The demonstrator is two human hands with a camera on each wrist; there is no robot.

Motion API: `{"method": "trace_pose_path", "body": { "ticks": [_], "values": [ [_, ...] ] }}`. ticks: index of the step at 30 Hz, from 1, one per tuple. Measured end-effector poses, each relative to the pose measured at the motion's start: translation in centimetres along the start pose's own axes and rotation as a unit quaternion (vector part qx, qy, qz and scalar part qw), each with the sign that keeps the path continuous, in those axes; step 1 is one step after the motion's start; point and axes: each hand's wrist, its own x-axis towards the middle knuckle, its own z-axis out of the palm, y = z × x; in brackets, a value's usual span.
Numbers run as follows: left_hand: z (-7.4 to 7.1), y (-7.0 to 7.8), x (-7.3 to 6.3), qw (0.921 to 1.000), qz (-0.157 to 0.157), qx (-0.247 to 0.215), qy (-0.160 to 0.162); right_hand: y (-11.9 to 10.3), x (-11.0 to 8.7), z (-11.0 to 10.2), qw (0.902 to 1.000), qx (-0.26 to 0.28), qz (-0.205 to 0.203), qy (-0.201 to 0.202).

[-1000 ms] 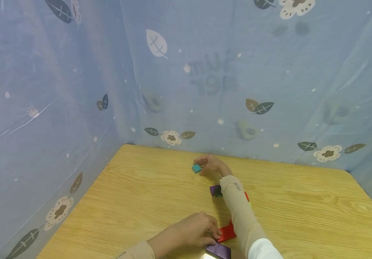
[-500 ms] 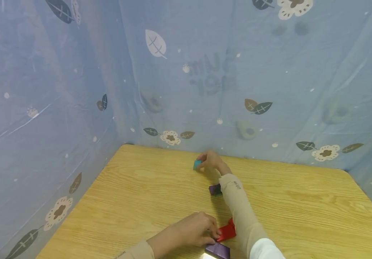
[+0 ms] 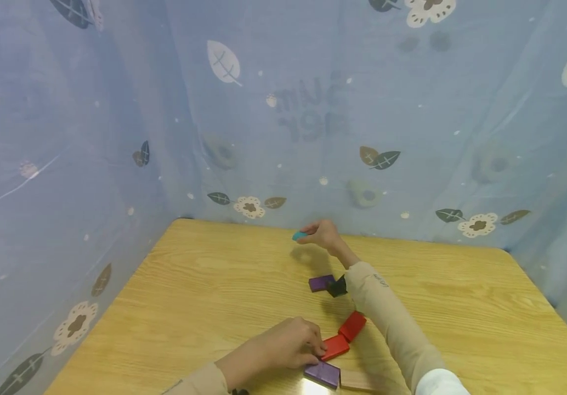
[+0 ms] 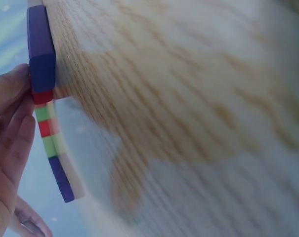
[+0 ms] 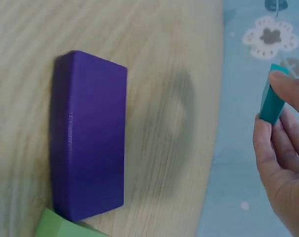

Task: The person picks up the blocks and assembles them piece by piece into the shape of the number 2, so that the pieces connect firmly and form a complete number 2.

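My right hand (image 3: 327, 237) pinches a small teal block (image 5: 274, 101) between thumb and fingers, raised above the far part of the table, with its shadow below. Nearer me, my left hand (image 3: 290, 343) has its thumb and fingertips at the left end of a red block (image 3: 335, 347), seemingly pinching it. Its thumb lies beside a purple block (image 3: 322, 374). A second red block (image 3: 352, 326) adjoins the first at an angle. Farther along lies another purple block (image 5: 92, 136), with a green block (image 5: 63, 227) against it, dark in the head view.
A plain wooden block (image 3: 357, 379) sits right of the near purple block. My right sleeve (image 3: 392, 315) covers part of the block row; green and red blocks (image 4: 45, 127) of it show in the left wrist view. A patterned blue curtain (image 3: 283, 137) stands behind the wooden table (image 3: 180, 296).
My right hand has lifted the teal block off the table and moved it slightly away from me. The left hand keeps its place at the red block. The head view has shifted slightly.
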Motion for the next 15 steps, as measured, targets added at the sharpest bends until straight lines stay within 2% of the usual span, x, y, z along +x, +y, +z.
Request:
{"method": "trace_pose_path", "body": {
  "ticks": [4,11,15],
  "values": [
    [-0.2,-0.1,-0.3,1.0,0.0,-0.008,0.004,-0.5,-0.8,0.3,0.9997,0.024,0.0,-0.004],
    [-0.2,-0.1,-0.2,0.9999,0.008,-0.006,0.006,-1.2,-2.9,0.4,0.9995,-0.002,-0.027,-0.018],
    [-0.2,0.0,-0.1,0.9999,0.008,-0.009,0.004,-0.9,-3.9,0.4,0.9988,0.003,-0.041,-0.028]
  ]
}}
